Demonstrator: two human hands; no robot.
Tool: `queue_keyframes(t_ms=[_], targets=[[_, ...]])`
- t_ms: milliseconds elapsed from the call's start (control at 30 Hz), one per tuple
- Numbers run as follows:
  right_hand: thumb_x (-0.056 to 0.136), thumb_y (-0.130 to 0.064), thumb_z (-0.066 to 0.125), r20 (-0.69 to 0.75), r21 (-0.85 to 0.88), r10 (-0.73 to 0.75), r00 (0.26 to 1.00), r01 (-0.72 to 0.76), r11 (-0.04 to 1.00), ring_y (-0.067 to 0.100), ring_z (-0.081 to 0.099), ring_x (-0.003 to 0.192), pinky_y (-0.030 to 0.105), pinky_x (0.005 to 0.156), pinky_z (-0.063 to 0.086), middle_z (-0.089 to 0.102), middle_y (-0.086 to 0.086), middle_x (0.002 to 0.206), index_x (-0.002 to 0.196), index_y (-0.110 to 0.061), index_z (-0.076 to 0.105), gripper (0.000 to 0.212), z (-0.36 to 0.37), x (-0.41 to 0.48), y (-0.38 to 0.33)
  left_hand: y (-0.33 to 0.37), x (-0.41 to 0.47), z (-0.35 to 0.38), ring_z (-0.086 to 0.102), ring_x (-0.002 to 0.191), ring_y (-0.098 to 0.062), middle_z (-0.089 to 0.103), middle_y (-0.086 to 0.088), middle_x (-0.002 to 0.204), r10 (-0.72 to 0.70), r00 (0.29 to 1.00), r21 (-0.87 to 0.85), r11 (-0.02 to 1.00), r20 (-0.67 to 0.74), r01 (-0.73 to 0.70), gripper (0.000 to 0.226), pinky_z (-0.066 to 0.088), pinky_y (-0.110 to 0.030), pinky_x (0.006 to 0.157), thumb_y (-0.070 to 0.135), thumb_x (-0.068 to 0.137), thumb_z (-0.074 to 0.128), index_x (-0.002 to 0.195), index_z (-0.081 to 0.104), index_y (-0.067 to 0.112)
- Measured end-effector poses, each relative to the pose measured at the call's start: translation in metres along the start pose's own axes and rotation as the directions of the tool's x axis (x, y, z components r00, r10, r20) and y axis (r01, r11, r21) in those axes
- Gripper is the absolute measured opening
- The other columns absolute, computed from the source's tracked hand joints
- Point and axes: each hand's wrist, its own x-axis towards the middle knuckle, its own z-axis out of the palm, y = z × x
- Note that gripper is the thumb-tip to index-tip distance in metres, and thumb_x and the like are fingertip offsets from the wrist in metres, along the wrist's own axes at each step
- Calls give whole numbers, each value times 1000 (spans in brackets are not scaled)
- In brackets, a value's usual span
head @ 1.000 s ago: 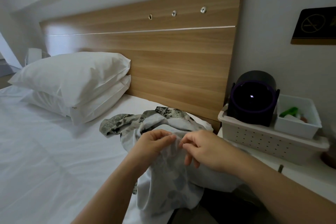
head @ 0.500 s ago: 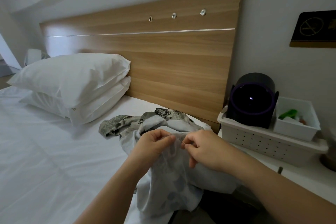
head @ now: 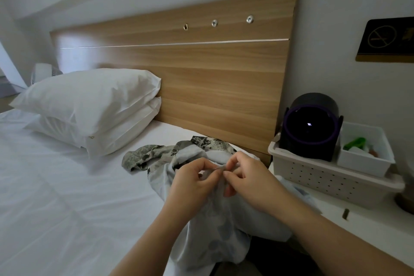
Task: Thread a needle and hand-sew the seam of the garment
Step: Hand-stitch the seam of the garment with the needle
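Over at nine o'clock, two white pillows [head: 89,105] sit stacked against the wooden headboard [head: 201,85], with the white sheet of the bed [head: 56,186] spreading below them. Coming toward centre, the garment [head: 215,231], pale grey with a leafy print, lies bunched on the bed from about six o'clock up to the middle of the view. Here's the left hand [head: 190,184], thumb and forefinger clamped on a small raised fold of that cloth. Right against it, at its three o'clock, the right hand [head: 253,179] pinches the same fold with thumb and forefinger, fingertips of both hands touching; any needle or thread there is too small to make out. Out at four o'clock, a white perforated basket [head: 313,177] carries a dark round device [head: 311,127] and a small white bin [head: 363,159]. Up at two o'clock, a dark sign [head: 387,40] hangs on the wall.
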Motion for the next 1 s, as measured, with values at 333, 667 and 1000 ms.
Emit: queue_keyframes(t_ms=[333, 667, 1000], targets=[[90, -16, 64, 175, 148, -198, 965, 173, 974, 6, 67, 92, 20, 84, 52, 73, -6, 96, 95, -31, 66, 16, -18, -1, 6, 2, 4, 0, 60, 64, 1, 69, 7, 65, -107, 993, -252, 964, -57, 89, 17, 46, -12, 62, 12, 85, 68, 69, 68, 16], [78, -48, 68, -131, -50, -97, 987, 91, 995, -10, 52, 73, 15, 64, 37, 63, -10, 92, 75, -36, 69, 12, -32, 21, 5, 6, 10, 1, 51, 59, 1, 59, 16, 58, 2, 1000, -218, 976, -13, -5, 21, 41, -13, 59, 15, 86, 68, 66, 63, 21], [80, -14, 73, 151, 324, 61, 987, -108, 940, 6, 67, 75, 16, 70, 52, 74, -2, 78, 78, -19, 74, 6, -35, 27, -5, 12, 8, 0, 49, 57, 8, 57, 22, 57, 122, 986, -190, 977, 115, -99, 33, 36, -6, 58, 13, 87, 67, 64, 66, 36]])
